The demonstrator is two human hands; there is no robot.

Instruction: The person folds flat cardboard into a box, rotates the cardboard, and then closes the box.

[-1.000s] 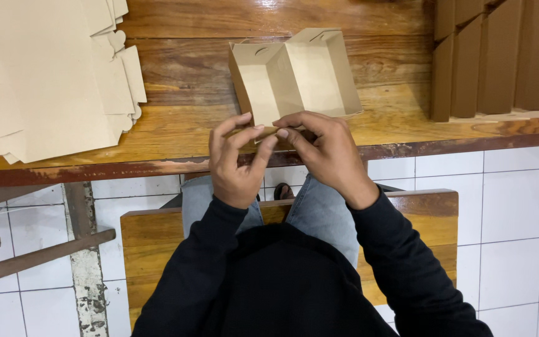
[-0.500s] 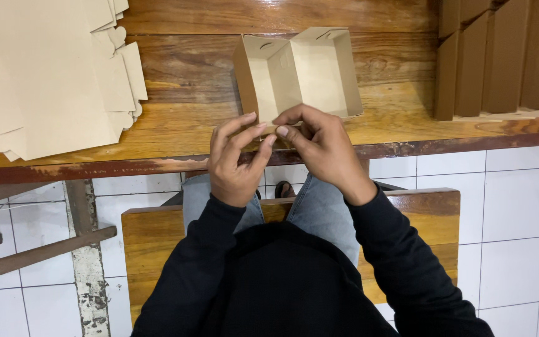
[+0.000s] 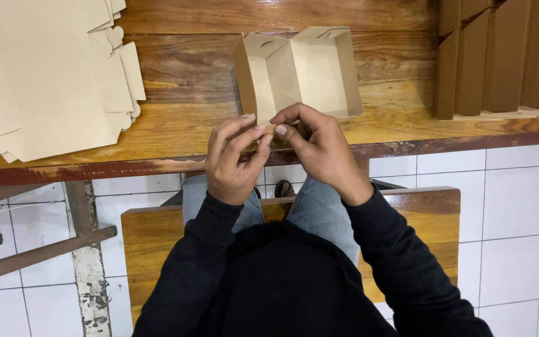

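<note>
Both hands — left hand, right hand — pinch the near flap of the open cardboard box, which sits at the near edge of the wooden desk — flat cardboard sheets lie at its left end.

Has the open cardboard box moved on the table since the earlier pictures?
Yes, slightly. The box has turned a little and sits nearer the table's far side, judged against the wood table. Both hands, left and right, grip its near edge.
</note>
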